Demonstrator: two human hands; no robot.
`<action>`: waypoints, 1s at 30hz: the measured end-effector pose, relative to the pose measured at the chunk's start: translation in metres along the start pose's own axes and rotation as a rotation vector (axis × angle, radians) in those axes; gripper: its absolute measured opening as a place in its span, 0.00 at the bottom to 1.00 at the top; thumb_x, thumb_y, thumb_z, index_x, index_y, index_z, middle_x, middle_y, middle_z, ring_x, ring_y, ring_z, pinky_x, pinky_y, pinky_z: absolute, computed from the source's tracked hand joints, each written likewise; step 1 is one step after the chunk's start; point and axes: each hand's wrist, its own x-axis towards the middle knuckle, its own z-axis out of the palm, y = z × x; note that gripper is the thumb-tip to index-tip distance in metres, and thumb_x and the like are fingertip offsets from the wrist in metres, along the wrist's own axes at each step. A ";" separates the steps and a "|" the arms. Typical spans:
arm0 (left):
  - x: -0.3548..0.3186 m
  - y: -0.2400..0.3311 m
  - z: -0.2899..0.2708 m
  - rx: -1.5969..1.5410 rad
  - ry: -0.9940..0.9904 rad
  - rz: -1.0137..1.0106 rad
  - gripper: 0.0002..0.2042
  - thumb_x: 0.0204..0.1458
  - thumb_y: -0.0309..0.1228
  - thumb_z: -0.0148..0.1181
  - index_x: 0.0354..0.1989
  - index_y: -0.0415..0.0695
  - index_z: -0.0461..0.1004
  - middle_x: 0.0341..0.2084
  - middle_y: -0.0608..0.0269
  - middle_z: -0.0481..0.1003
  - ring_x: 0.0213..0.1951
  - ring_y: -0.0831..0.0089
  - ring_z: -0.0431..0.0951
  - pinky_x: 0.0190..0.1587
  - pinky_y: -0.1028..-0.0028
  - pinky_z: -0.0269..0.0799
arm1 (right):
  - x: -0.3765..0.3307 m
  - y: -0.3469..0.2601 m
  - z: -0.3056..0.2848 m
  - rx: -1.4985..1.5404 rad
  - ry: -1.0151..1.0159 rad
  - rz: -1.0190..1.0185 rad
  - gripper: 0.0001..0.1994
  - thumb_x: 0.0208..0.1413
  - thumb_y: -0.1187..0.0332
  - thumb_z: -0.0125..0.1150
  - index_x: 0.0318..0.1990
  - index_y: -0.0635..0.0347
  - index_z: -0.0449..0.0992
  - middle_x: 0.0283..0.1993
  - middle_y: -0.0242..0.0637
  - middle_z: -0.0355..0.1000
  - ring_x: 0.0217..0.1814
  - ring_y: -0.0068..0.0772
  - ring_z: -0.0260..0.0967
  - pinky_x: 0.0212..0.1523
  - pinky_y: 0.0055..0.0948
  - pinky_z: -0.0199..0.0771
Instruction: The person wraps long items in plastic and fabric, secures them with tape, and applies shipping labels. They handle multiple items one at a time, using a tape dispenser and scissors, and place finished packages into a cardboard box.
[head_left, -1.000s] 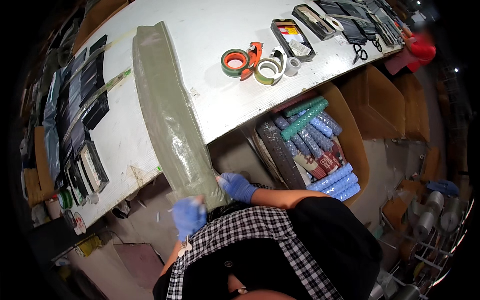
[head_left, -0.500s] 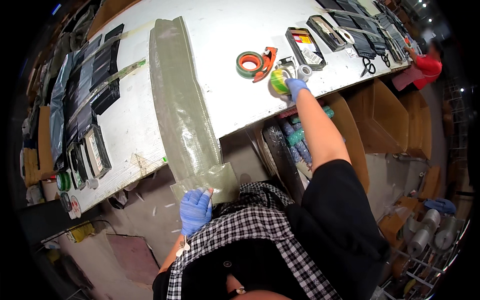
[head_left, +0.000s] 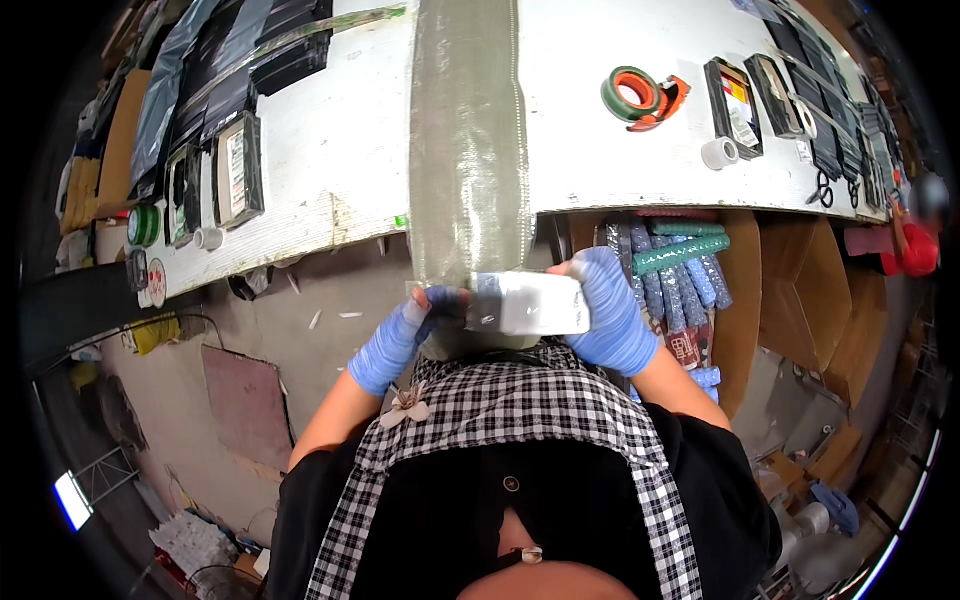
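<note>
A long olive-green woven plastic package (head_left: 468,150) runs from the table toward my apron, its near end hanging over the edge. Over that end, my right hand (head_left: 612,312) is closed on the right side of a shiny silver-white block (head_left: 535,302). The block has a dark left end, and its exact kind is unclear. My left hand (head_left: 395,335) is closed at its left, thumb and fingers pinched by the dark end and the package. What the left fingers grip is hidden in shadow. Both hands wear blue gloves.
A green-and-orange tape roll (head_left: 630,92) with an orange dispenser (head_left: 662,105) lies on the white table (head_left: 580,175). A small pale roll (head_left: 719,153), open dark boxes (head_left: 735,108) and scissors (head_left: 822,190) stand right. Dark packages (head_left: 215,85) lie left; bubble-wrapped bundles (head_left: 675,280) sit below.
My right hand has come back from the table, where it was at a yellow-green roll, to the package's near end. That roll no longer shows on the table. My view has shifted right.
</note>
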 end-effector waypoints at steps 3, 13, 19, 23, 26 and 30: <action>0.002 0.012 0.000 0.099 0.093 -0.107 0.38 0.56 0.65 0.43 0.47 0.35 0.72 0.41 0.59 0.75 0.44 0.73 0.72 0.51 0.74 0.67 | 0.011 -0.017 0.015 -0.157 -0.064 -0.029 0.22 0.38 0.73 0.67 0.46 0.60 0.73 0.40 0.45 0.68 0.41 0.47 0.68 0.41 0.40 0.72; -0.004 -0.019 -0.027 0.158 0.596 0.049 0.15 0.63 0.41 0.49 0.38 0.43 0.76 0.29 0.66 0.75 0.31 0.78 0.72 0.38 0.76 0.70 | -0.002 0.032 -0.019 -0.382 -0.189 0.014 0.19 0.43 0.70 0.68 0.45 0.52 0.72 0.32 0.38 0.70 0.34 0.39 0.71 0.33 0.38 0.72; 0.070 -0.081 -0.063 0.055 0.435 -0.293 0.13 0.59 0.38 0.54 0.45 0.43 0.75 0.31 0.61 0.76 0.32 0.70 0.75 0.37 0.71 0.73 | -0.032 0.118 0.013 -0.320 -0.302 0.262 0.13 0.49 0.72 0.59 0.44 0.55 0.69 0.37 0.43 0.69 0.43 0.50 0.68 0.46 0.43 0.70; 0.118 -0.078 -0.031 -0.449 0.299 -0.513 0.16 0.56 0.33 0.55 0.52 0.41 0.70 0.35 0.57 0.76 0.33 0.66 0.77 0.38 0.68 0.74 | -0.072 0.169 0.128 -0.236 -0.150 0.261 0.27 0.43 0.75 0.64 0.54 0.59 0.66 0.47 0.50 0.69 0.51 0.53 0.68 0.56 0.41 0.69; 0.078 -0.083 -0.059 -0.070 0.639 -0.099 0.17 0.57 0.36 0.57 0.52 0.41 0.70 0.34 0.58 0.77 0.32 0.68 0.76 0.38 0.69 0.74 | -0.072 0.149 0.162 -0.159 -0.123 0.526 0.31 0.39 0.71 0.71 0.54 0.61 0.64 0.48 0.52 0.69 0.53 0.53 0.67 0.53 0.46 0.69; 0.030 0.010 -0.034 1.099 0.417 0.529 0.23 0.55 0.40 0.60 0.59 0.51 0.67 0.52 0.55 0.69 0.51 0.59 0.69 0.55 0.61 0.66 | -0.098 0.166 0.200 0.043 0.021 0.834 0.28 0.42 0.70 0.71 0.52 0.61 0.66 0.42 0.48 0.71 0.45 0.49 0.71 0.46 0.43 0.73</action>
